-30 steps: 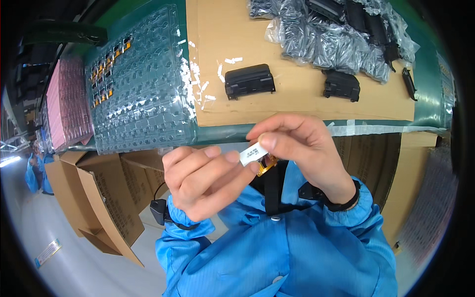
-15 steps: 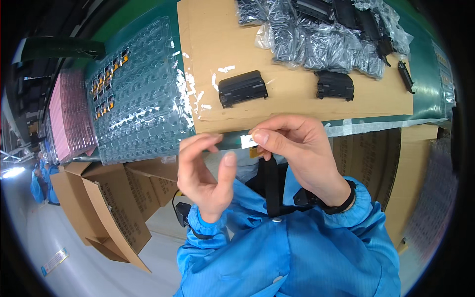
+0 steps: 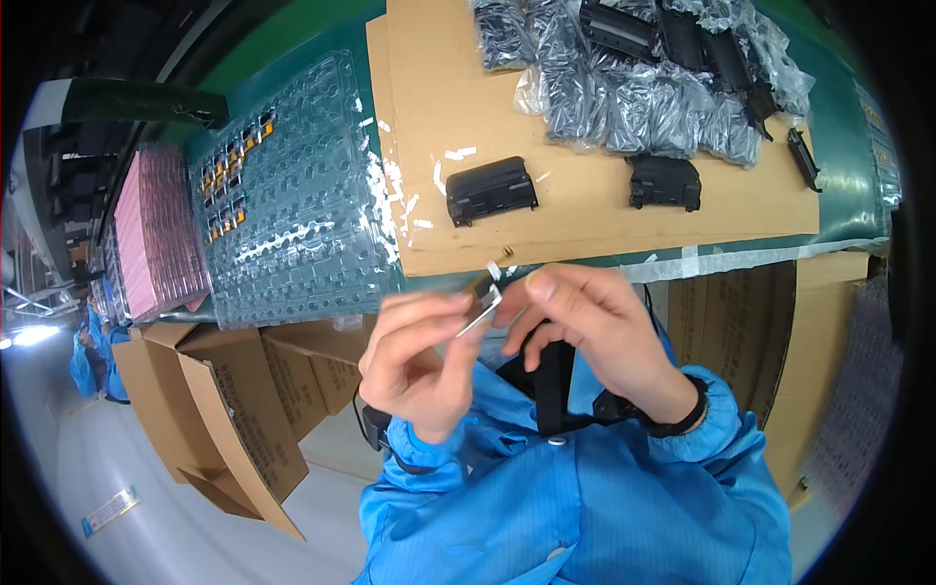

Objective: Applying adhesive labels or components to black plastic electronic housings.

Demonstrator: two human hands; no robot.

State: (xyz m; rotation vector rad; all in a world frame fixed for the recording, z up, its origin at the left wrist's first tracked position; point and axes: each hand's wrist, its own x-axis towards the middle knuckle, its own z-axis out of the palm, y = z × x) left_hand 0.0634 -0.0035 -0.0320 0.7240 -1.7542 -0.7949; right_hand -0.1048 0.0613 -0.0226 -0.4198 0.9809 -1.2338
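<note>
My left hand [image 3: 421,356] pinches a small flat electronic part [image 3: 481,317] with a pale, shiny edge. An orange-brown ribbon strip [image 3: 484,284] shows at its upper end, and a small gold-coloured tip [image 3: 507,253] stands out over the cardboard's front edge. A white tab [image 3: 493,270] sits beside the strip. Just to the right, my right hand [image 3: 595,322] has its thumb raised and its fingers loosely bent apart, close to the part; I see nothing held in it. Beyond the hands, two black curved plastic housings, a left one [image 3: 491,189] and a right one [image 3: 664,182], lie on the cardboard sheet [image 3: 585,229].
Bagged black parts [image 3: 624,107] are heaped at the back right. White paper scraps [image 3: 409,207] lie left of the housings. A clear plastic tray [image 3: 302,195] holds several orange-and-black parts. Pink-edged stacked trays [image 3: 156,229] stand farther left. An open carton [image 3: 229,419] sits below the table edge.
The small part has passed from my right hand to my left and turned, its white face now edge-on. My right fingers have spread apart. The whole view has shifted slightly.
</note>
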